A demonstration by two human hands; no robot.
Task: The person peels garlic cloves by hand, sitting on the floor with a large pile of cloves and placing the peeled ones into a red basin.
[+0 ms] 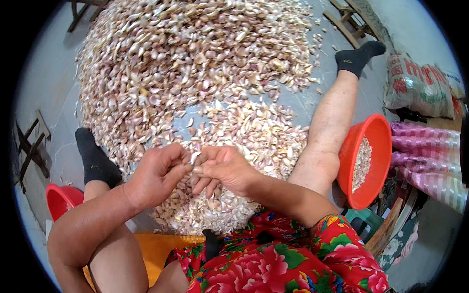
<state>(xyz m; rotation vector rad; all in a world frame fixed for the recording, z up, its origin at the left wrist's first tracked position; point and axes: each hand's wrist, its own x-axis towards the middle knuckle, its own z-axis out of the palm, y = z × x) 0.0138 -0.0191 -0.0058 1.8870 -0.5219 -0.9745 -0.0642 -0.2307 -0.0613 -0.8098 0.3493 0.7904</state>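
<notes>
Between my two hands, at the middle of the view, is a small pale garlic clove (195, 157). My left hand (159, 173) is closed, with thumb and forefinger pinched against the clove. From the other side my right hand (225, 168) pinches at it too, its lower fingers loosely curled. The fingertips of both hands nearly touch, and part of the clove is hidden by them. Under my hands lies a smaller heap of garlic cloves (259, 134). Toward my lap, pale papery skins (205, 217) are mixed in with it.
A large pile of garlic cloves (195, 53) spreads over the floor ahead, between my legs. An orange-red basin (381, 161) holding small pale pieces stands right; another red basin (63, 198) is left. Sacks (417, 88) and wooden stools (351, 22) stand near the edges.
</notes>
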